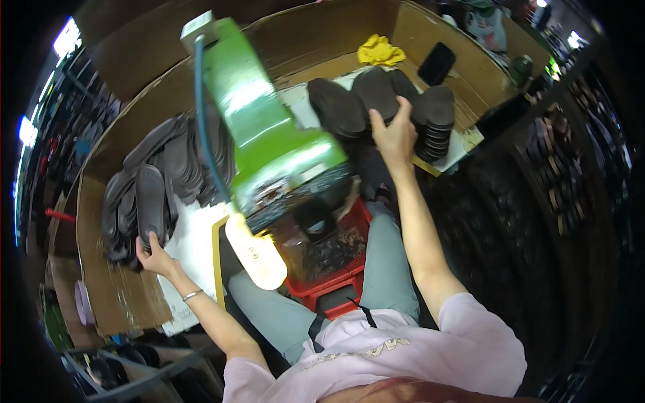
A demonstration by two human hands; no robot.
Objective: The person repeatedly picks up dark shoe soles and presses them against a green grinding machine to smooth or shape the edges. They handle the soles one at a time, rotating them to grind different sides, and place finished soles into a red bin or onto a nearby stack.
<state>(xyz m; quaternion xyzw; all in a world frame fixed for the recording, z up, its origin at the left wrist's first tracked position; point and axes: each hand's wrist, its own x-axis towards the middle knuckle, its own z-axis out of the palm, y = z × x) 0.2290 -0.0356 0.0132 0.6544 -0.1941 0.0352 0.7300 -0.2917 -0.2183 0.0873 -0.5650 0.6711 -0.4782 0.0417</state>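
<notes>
One dark sole (150, 201) in left pile (181, 161), pinched by left hand (159, 260); right hand (394, 138), well apart, spread at sole stack (373, 91), contact uncertain. Apparent step: sole picking; next, likely: clean single-sole lift.

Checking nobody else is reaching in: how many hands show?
2: the left hand, touching a dark sole at left; the right hand, beside sole stacks at right. No others show.
</notes>
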